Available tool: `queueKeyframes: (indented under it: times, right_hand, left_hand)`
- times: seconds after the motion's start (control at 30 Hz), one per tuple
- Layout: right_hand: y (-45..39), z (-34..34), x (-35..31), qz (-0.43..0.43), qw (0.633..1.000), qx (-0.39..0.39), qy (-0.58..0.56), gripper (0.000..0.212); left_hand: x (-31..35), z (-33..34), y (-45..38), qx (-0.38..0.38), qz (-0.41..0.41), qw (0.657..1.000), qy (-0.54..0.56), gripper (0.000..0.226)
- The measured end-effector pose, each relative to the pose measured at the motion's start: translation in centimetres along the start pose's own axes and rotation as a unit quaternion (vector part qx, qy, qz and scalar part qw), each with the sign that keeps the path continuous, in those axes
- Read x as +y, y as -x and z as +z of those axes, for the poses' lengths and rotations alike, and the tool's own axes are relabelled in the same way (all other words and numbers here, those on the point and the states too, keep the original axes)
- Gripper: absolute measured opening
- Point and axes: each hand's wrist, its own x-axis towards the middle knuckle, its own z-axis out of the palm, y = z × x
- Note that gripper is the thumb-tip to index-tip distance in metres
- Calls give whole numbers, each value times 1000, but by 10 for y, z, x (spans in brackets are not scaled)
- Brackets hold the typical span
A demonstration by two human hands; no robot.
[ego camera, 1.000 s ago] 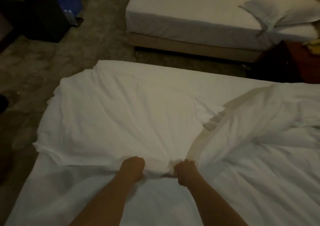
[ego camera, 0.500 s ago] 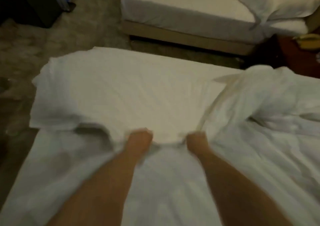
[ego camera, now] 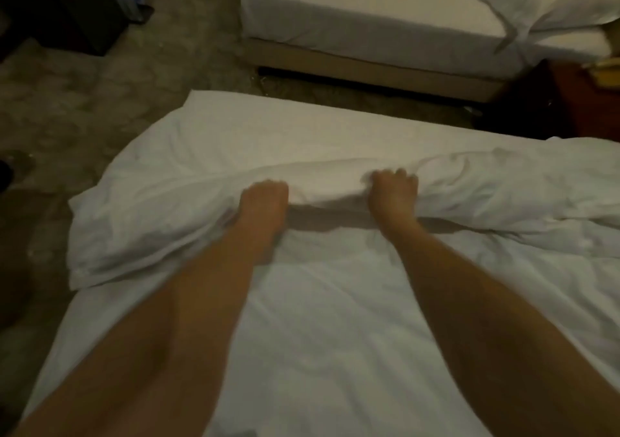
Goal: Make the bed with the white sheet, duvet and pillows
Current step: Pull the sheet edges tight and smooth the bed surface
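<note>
Your left hand [ego camera: 265, 202] and right hand [ego camera: 393, 192] both reach out over the near bed [ego camera: 302, 336], arms stretched forward, and each is curled into a fist around the near edge of the white duvet [ego camera: 214, 168]. Your left hand grips the fold where the duvet's thick left part begins; your right hand grips it a little further right, fingers dug into the bunched cloth. Between your two hands the edge is lifted off the bed, and a dark shadow lies under it.

The duvet lies across the far half of the near bed, beyond your hands. Its left end hangs past the bed's left edge over the carpet [ego camera: 84, 108], and its right part runs off rumpled toward the right edge of the view. The white sheet [ego camera: 322, 319] covers the bed under your forearms, wrinkled but flat.

Across the carpet stands a second bed [ego camera: 369, 20] with a pillow [ego camera: 543, 4] on its right end. A dark nightstand [ego camera: 570, 101] stands between the two beds at the right.
</note>
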Motion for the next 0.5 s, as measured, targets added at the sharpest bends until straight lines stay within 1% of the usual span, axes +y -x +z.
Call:
queueKeyframes:
  times: [0.03, 0.07, 0.1, 0.13, 0.17, 0.23, 0.33, 0.43, 0.5]
  right_hand:
    - [30, 28, -5, -39, 995, -83, 32, 35]
    - [61, 54, -9, -77, 981, -174, 46, 35]
    - [86, 74, -12, -101, 962, -251, 48, 34]
    - [102, 86, -14, -108, 947, -301, 39, 34]
    - [110, 92, -13, -104, 940, -324, 25, 33]
    - [111, 85, -8, -93, 936, -339, 10, 31]
    - [103, 58, 2, -53, 956, -288, -7, 30]
    - [102, 22, 5, -31, 971, -235, -30, 29]
    - [112, 5, 9, -21, 977, -208, -38, 29]
  left_hand:
    - [7, 23, 20, -95, 26, 995, -15, 32]
    - [15, 44, 43, -200, 54, 978, -23, 34]
    - [23, 63, 62, -299, 72, 951, -33, 35]
    - [30, 71, 73, -360, 82, 928, -45, 34]
    - [36, 77, 77, -375, 87, 922, -42, 34]
    - [44, 76, 75, -355, 86, 931, -2, 33]
    - [55, 47, 60, -263, 79, 961, 35, 30]
    - [66, 12, 60, -193, 85, 975, 69, 27]
    - [71, 0, 67, -154, 97, 981, 72, 25]
